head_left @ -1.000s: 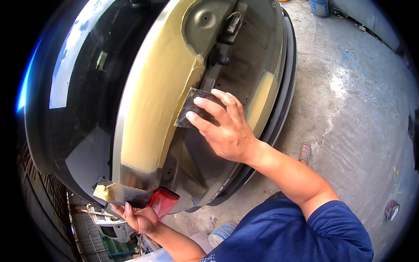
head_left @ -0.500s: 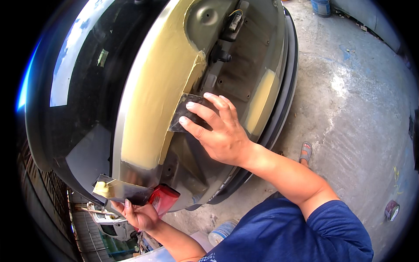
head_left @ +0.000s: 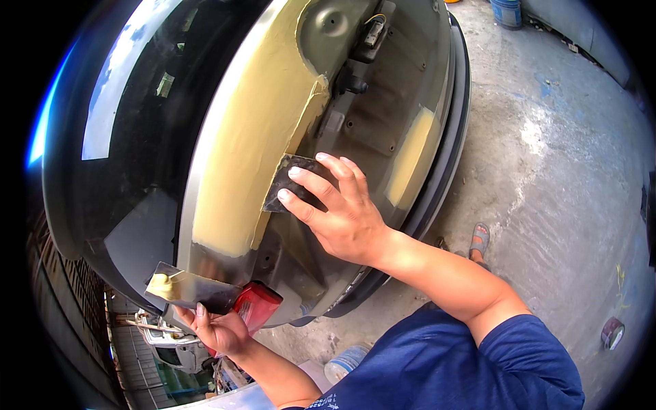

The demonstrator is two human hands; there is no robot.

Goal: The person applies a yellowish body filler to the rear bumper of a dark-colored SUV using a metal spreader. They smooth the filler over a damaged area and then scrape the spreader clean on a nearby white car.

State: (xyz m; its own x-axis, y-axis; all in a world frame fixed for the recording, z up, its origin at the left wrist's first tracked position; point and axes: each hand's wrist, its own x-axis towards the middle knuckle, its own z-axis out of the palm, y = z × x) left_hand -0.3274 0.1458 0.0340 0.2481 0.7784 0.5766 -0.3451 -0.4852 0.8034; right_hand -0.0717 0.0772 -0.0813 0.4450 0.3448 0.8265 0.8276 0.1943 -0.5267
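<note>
My right hand (head_left: 347, 219) is closed around a dark, flat filler spreader (head_left: 278, 193), fingers spread over its face. The spreader's edge rests against the ridged border of a broad coat of yellow body filler (head_left: 236, 150) on the car's tailgate (head_left: 213, 258). Lower left, my left hand (head_left: 224, 333) grips a thin rectangular mixing board (head_left: 205, 292) from below. A lump of yellow filler (head_left: 162, 287) sits on the board's left end. Beside the board is a red tail light (head_left: 258, 305), partly hidden by it.
A smaller filler patch (head_left: 412, 160) covers the panel near the dark bumper (head_left: 447, 150). Dark rear glass (head_left: 147, 137) lies left. Buckets stand at the upper right (head_left: 506, 14) and near my body (head_left: 345, 363). A tape roll (head_left: 613, 333) lies on the concrete floor.
My right hand and the spreader have slid slightly down along the filler's edge. The left hand still holds the board, and the whole view has shifted a little.
</note>
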